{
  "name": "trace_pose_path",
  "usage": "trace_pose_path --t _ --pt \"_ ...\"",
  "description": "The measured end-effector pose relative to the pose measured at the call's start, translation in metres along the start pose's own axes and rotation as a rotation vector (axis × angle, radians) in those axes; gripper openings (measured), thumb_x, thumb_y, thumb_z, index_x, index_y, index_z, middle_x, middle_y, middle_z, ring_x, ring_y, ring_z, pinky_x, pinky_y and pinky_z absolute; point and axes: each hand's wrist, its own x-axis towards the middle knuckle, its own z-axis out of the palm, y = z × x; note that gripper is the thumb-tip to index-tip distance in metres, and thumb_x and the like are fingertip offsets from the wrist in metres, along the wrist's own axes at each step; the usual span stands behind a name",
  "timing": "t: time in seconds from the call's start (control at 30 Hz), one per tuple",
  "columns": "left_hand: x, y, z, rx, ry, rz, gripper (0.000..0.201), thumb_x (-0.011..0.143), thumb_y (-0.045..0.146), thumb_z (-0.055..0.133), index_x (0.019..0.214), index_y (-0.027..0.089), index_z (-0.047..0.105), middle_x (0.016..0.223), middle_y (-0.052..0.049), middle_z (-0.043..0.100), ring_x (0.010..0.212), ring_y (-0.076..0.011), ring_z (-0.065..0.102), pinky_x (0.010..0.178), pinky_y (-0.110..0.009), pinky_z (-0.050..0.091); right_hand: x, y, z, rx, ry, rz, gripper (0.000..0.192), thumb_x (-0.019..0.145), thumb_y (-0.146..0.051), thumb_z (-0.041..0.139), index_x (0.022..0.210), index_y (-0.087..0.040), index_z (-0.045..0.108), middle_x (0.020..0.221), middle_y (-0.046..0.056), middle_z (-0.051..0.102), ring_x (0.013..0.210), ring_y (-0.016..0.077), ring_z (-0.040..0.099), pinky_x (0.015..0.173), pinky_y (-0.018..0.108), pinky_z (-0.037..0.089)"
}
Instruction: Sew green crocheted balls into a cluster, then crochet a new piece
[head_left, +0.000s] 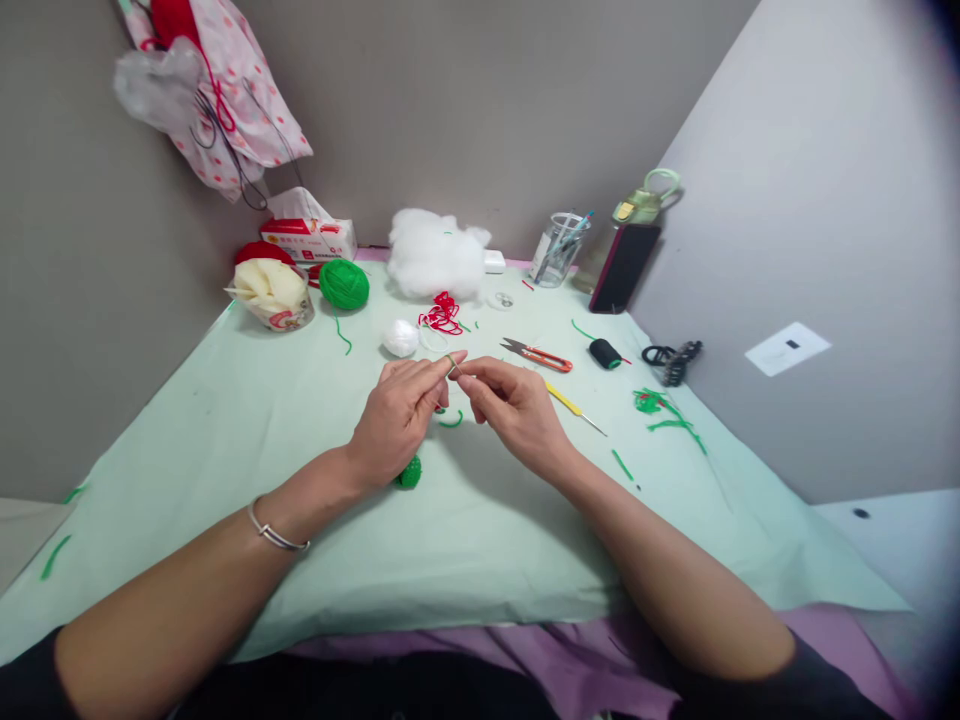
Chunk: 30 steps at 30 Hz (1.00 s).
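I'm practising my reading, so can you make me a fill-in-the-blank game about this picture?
Near the left hand, the small crocheted piece is ____.
Near the right hand, the hook has a ____ handle.
The bracelet circles the ____ wrist.
The fluffy stuffing is ____.

Missing words: green; yellow; left; white.

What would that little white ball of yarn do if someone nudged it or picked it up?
The white ball of yarn would probably roll when nudged, since its outline looks rounded. In the fingers it would likely feel light, being so small, and give a little, as it seems wound from soft yarn.
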Motion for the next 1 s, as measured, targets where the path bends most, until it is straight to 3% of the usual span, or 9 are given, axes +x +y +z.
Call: trace_pose_path --t 1.0 --pt "-0.0008 -0.0024 0.0032 0.089 -0.06 -0.032 0.043 0.105 0.018 0.038 0.141 0.024 0.06 0.081 0.001 0.067 0.081 -0.0176 0.061 0.093 -0.039 0.039 0.0052 -0.0008 -0.0009 0.024 -0.057 0.102 0.022 0.094 -0.029 0.053 0.083 -0.017 0.068 0.057 -0.006 0.047 0.055 0.01 0.039 0.058 0.025 0.032"
